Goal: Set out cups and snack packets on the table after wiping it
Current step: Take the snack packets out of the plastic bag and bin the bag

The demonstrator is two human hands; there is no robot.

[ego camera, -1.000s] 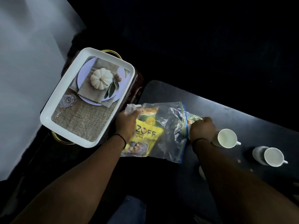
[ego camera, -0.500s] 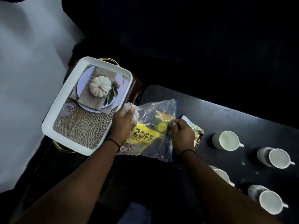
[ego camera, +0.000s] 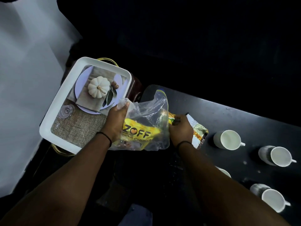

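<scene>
While the left hand (ego camera: 116,121) pinches the upper edge of a clear zip-top plastic bag (ego camera: 146,115), fingers closed on the crumpled film, the right hand (ego camera: 180,130) is curled at the bag's open right side, its fingers gripping a snack packet (ego camera: 197,131) that lies partly out of the bag on the black table (ego camera: 236,118). Inside the bag sits a yellow packet printed ZOFF (ego camera: 138,133). Four white cups stand on the table to the right, well apart from the bag: one (ego camera: 227,139) nearest the packet, another (ego camera: 276,155) beyond it, a third (ego camera: 225,172) mostly hidden by the right forearm, a fourth (ego camera: 268,199) toward the near edge. A white tray (ego camera: 48,128) with a printed pumpkin place-setting picture lies left of the bag, partly under the left hand.
</scene>
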